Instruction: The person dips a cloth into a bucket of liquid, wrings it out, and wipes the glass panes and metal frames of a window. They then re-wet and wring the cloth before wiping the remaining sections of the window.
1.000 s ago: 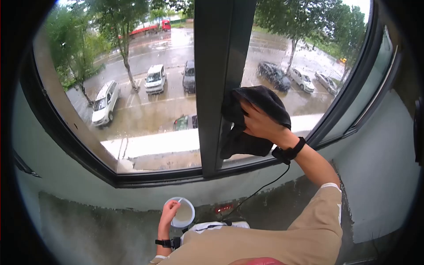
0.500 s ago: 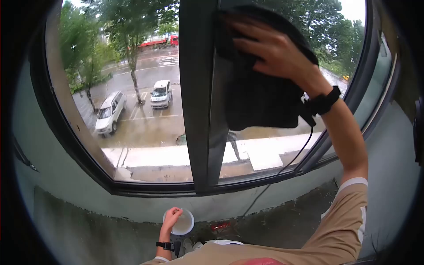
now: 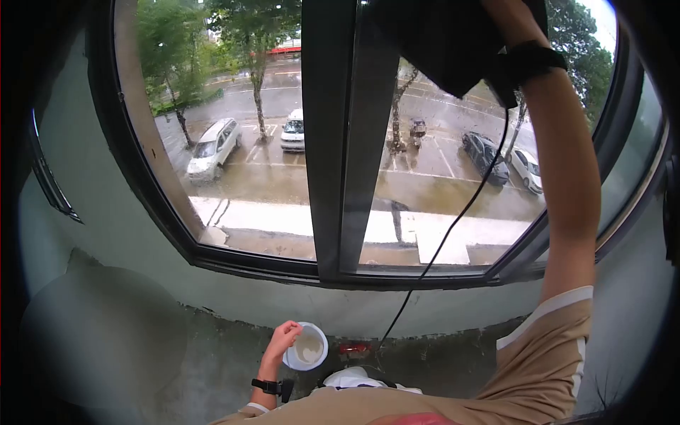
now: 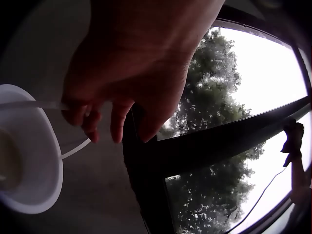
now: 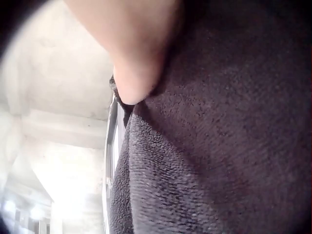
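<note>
The left hand (image 3: 283, 336) has its fingers curled round the thin handle of a white bucket (image 3: 323, 354) low by the wall. In the left wrist view the hand (image 4: 131, 73) hangs over the handle (image 4: 36, 105), with the bucket (image 4: 48, 161) beside it, murky liquid inside. High on the right pane, the right hand (image 3: 513, 18) holds a dark cloth (image 3: 446, 49) against the window; its fingers are out of the head view. The right wrist view shows the thumb side of that hand (image 5: 136, 58) on the cloth (image 5: 209, 161), which folds at the thumb tip.
Dark window frame (image 3: 329, 177) posts part the panes. A black cable (image 3: 453, 227) runs from the right wrist to the floor. A red item (image 3: 354, 348) lies right of the bucket. Outside are parked cars and trees.
The right hand and cloth have moved up the right pane, uncovering its lower part. The left hand still holds the bucket. The head view has shifted.
</note>
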A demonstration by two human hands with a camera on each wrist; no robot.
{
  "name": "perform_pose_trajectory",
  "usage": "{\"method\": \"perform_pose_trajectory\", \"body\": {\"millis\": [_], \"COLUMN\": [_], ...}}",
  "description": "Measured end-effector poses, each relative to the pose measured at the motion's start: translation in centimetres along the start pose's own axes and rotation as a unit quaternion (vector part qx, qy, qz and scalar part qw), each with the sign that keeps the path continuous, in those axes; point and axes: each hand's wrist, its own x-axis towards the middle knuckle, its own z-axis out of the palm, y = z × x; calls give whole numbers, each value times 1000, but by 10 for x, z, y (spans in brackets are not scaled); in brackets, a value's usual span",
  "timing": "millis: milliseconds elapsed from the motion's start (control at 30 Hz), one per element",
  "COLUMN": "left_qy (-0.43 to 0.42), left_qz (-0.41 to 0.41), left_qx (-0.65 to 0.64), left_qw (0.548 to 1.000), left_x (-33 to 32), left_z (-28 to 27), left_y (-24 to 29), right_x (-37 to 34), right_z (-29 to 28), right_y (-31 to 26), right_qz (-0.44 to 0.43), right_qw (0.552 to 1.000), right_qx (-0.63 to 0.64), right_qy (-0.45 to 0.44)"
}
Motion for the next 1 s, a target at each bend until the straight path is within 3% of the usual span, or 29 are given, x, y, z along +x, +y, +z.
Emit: {"method": "perform_pose_trajectory", "body": {"millis": [67, 133, 333, 433, 533, 600, 733, 800, 867, 900, 933, 1000], "left_qy": [2, 1, 30, 64, 69, 78, 74, 66, 89, 108, 111, 136], "left_qz": [-12, -33, -42, -50, -20, -35, -10, 33, 63, 89, 88, 89], "left_qx": [7, 9, 50, 42, 40, 43, 43, 128, 97, 69, 56, 24], "left_qw": [1000, 999, 997, 996, 997, 995, 996, 989, 989, 988, 988, 986], "left_x": [-8, -15, -32, -39, -33, -34, -5, 2, 4, 6, 5, 10], "left_z": [-2, 1, -13, -17, -29, -29, -47, -57, -57, -50, -40, -31], "left_y": [0, -1, -16, -16, -18, -13, -56, -75, -88, -97, -107, -109], "right_x": [-5, -16, -61, -76, -58, -36, -17, -14, -21, -29, -35, -35], "right_z": [-2, -9, -28, -33, -38, -39, -43, -54, -49, -35, -28, -39], "right_y": [-19, -38, -77, -83, -50, -20, 45, 72, 111, 145, 181, 183], "right_qz": [35, 53, 7, 15, 15, 7, 50, 63, 127, 17, 45, 163], "right_qw": [999, 997, 982, 950, 959, 980, 993, 995, 990, 984, 959, 983], "right_qx": [-5, 41, 168, 280, 248, 173, 65, 50, -36, -174, -240, -85], "right_qy": [5, -48, -82, -136, -139, -96, -80, -51, -58, -46, -145, -6]}}
